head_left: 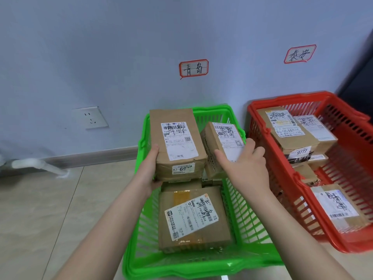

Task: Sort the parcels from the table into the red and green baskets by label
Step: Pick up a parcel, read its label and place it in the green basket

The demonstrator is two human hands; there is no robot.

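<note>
Over the green basket [248,261] my left hand [150,170] grips a long brown parcel [175,142] from its near left side, white label up. My right hand [245,164] holds a smaller brown parcel [220,138] beside it, thumb and fingers around its near end. Both parcels hover at the basket's far half. Below them in the green basket lies a flat brown parcel [193,217] with a handwritten label. The red basket [351,142] stands to the right and holds several labelled brown parcels [290,130].
Two handwritten signs hang on the pale wall: one [193,68] above the green basket, another [300,53] above the red one. A wall socket [89,117] and a white pipe [38,165] are at the left. Beige tiled floor [50,209] lies left of the baskets.
</note>
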